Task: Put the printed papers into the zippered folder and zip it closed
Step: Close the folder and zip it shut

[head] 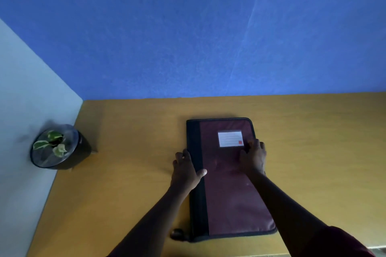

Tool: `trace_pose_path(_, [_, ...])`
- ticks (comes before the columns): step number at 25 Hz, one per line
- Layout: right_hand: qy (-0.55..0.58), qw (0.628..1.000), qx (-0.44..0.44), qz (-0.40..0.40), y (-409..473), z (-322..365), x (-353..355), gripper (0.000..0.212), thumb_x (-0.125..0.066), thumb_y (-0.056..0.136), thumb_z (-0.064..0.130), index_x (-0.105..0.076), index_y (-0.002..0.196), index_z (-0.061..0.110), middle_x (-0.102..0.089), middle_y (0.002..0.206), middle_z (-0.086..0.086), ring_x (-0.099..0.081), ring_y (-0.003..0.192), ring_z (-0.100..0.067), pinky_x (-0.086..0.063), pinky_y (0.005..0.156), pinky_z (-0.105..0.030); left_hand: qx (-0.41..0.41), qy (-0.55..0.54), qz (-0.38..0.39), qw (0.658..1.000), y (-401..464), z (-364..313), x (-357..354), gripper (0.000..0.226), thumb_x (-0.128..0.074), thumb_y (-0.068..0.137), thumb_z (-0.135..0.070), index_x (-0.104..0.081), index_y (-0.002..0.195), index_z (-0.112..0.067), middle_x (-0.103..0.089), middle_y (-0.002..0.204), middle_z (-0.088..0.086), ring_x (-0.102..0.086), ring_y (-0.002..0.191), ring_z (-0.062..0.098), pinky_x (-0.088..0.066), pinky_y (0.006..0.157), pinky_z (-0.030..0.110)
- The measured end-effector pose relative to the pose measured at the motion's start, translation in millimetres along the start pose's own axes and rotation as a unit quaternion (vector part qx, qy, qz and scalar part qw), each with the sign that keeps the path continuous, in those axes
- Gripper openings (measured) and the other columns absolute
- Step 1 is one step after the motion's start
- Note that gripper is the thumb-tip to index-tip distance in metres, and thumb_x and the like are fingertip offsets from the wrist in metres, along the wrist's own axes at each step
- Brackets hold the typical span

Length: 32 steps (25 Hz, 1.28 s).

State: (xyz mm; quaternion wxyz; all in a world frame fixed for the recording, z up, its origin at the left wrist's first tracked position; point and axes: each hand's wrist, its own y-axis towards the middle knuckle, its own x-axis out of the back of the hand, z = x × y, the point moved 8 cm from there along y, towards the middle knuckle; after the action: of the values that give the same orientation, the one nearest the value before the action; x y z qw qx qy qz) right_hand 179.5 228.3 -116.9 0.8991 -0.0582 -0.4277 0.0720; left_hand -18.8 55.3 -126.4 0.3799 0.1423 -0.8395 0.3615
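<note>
The zippered folder point(231, 190) lies closed and flat on the wooden table, maroon with a black spine on its left and a white label card point(230, 139) near its far end. My left hand point(184, 170) grips the spine edge, thumb laid on the cover. Over on the right edge, just below the label, my right hand point(253, 157) rests with fingers curled at the zipper line. A small dark zipper pull or strap end point(177, 234) sticks out at the near left corner. No printed papers are visible.
A small potted plant point(57, 148) in a dark round pot stands at the table's left edge by the pale wall. The yellow-brown table point(323, 142) stretches to the right and meets a blue wall behind.
</note>
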Motion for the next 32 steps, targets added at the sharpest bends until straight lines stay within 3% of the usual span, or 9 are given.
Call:
trace_pose_path(6, [-0.046, 0.997, -0.051, 0.019, -39.1, -61.1, 25.5, 0.053, -0.075, 0.082, 0.021, -0.052, 0.125, 0.001, -0.053, 0.124, -0.022, -0.048, 0.114, -0.043, -0.039, 0.097, -0.047, 0.013, -0.014, 0.002, 1.000, -49.4, 7.7, -22.4, 0.103, -0.070, 0.087, -0.047, -0.006, 0.156, -0.007, -0.019, 0.153, 0.012, -0.034, 0.138, 0.030, -0.045, 0.105, 0.035])
trace_pose_path(14, [-0.057, 0.989, -0.060, 0.123, -49.5, -81.6, 32.8, 0.055, -0.075, 0.080, 0.026, -0.054, 0.126, 0.003, -0.054, 0.122, -0.020, -0.054, 0.112, -0.040, -0.047, 0.095, -0.043, 0.029, -0.009, 0.013, 0.999, -64.7, 9.3, -25.7, 0.097, -0.076, 0.084, -0.042, -0.019, 0.152, -0.004, -0.025, 0.150, 0.016, -0.044, 0.132, 0.032, -0.048, 0.103, 0.038])
trace_pose_path(17, [-0.029, 0.987, -0.071, 0.141, -43.0, -81.7, 31.6, 0.046, -0.076, 0.076, 0.021, -0.060, 0.116, 0.004, -0.062, 0.111, -0.018, -0.059, 0.104, -0.038, -0.052, 0.088, -0.044, 0.030, -0.039, 0.024, 0.998, -58.9, 12.6, -27.2, 0.096, -0.081, 0.079, -0.039, -0.023, 0.149, -0.008, -0.029, 0.144, 0.015, -0.046, 0.128, 0.032, -0.049, 0.102, 0.040])
trace_pose_path(22, [0.023, 0.983, -0.100, 0.155, -36.1, -76.1, 27.7, 0.013, -0.073, 0.072, 0.009, -0.072, 0.083, 0.003, -0.073, 0.085, -0.018, -0.069, 0.079, -0.036, -0.058, 0.067, -0.045, 0.019, -0.091, 0.022, 0.995, -53.2, 19.1, -24.2, 0.088, -0.086, 0.073, -0.031, -0.030, 0.140, -0.014, -0.034, 0.136, 0.010, -0.049, 0.121, 0.028, -0.050, 0.097, 0.035])
trace_pose_path(32, [0.075, 0.981, -0.087, 0.159, -19.5, -2.6, -7.2, 0.012, -0.073, 0.076, 0.009, -0.072, 0.087, 0.004, -0.073, 0.088, -0.017, -0.070, 0.080, -0.035, -0.059, 0.067, -0.046, 0.014, -0.108, -0.002, 0.994, -16.0, 50.8, 36.5, 0.082, -0.084, 0.077, -0.027, -0.031, 0.139, -0.013, -0.034, 0.134, 0.010, -0.049, 0.119, 0.028, -0.050, 0.097, 0.035])
